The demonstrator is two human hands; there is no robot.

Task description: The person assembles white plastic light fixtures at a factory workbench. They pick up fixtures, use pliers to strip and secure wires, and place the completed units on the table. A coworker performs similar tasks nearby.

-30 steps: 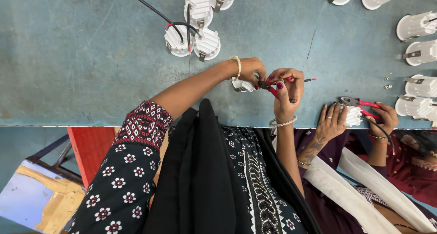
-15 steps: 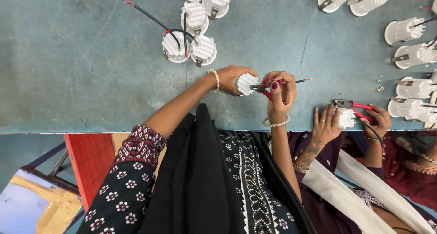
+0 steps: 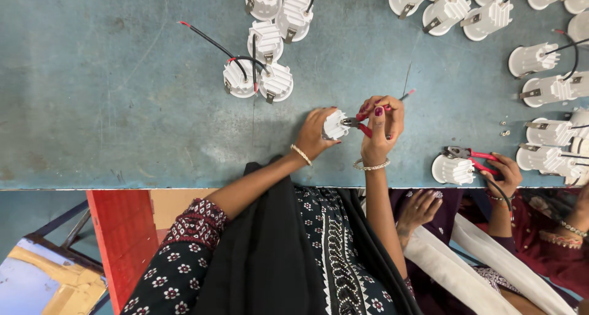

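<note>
My left hand [image 3: 316, 134] grips a small white finned lamp housing [image 3: 334, 124] resting on the blue-grey worktable [image 3: 123, 119]. My right hand [image 3: 380, 126] is closed around red-handled pliers [image 3: 363, 122], whose metal jaws touch the housing's side. A thin wire [image 3: 406, 89] with a red tip sticks out past my right fingers. Both wrists wear bracelets.
A cluster of white housings [image 3: 267, 76] with black and red wires lies just beyond my hands, and several more [image 3: 540, 57] lie at the far right. A co-worker's hand [image 3: 504, 172] holds red pliers [image 3: 469, 156] by another housing [image 3: 453, 169]. Small screws [image 3: 505, 128] lie nearby.
The view has shifted so my hands sit slightly higher on the table. The pliers' jaws stay at the housing. The co-worker's near hand has dropped off the table below its edge.
</note>
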